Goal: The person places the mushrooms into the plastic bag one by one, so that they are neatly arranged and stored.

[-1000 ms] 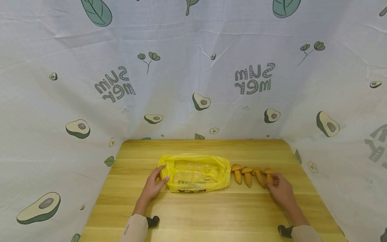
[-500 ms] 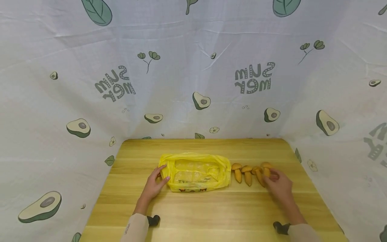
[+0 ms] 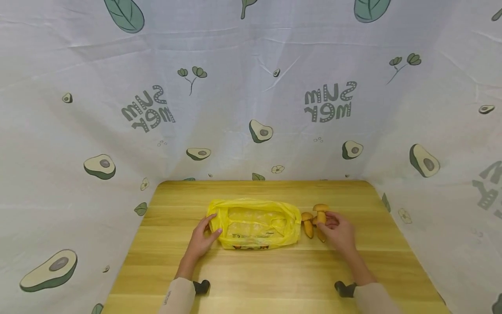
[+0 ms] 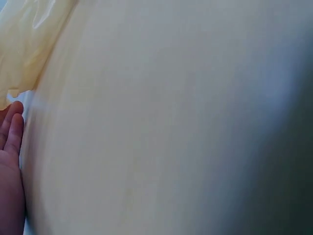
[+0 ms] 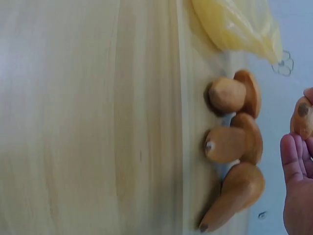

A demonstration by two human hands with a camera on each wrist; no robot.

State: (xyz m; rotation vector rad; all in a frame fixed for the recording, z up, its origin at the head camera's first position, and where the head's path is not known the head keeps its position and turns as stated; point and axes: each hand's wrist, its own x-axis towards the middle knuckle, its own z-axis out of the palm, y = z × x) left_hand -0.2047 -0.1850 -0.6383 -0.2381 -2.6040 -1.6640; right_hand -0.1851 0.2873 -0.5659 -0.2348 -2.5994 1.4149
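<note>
A yellow plastic bag (image 3: 255,242) lies on the table with its mouth spread. At its left end my left hand (image 3: 200,241) holds the rim, thumb and forefinger over the edge; other fingers (image 4: 14,134) show nearly straight beside the bag (image 4: 27,44) in the left wrist view. My right hand (image 3: 340,231) pinches an orange-brown mushroom (image 3: 321,213) by its stem, cap up, raised off the table. In the right wrist view the held mushroom (image 5: 302,120) shows its stem end. Three others lie in a row on the table: one mushroom (image 5: 227,95), a middle mushroom (image 5: 230,143), and a far mushroom (image 5: 234,191).
A wooden table (image 3: 259,279) carries everything. Its back and sides border on a white curtain (image 3: 219,109) printed with avocados and leaves. The nearest lying mushroom (image 3: 307,224) sits right beside the bag's right end.
My right hand has lifted the rightmost mushroom from the row and carried it left, over the others, towards the bag. The left hand stays at the bag's left end.
</note>
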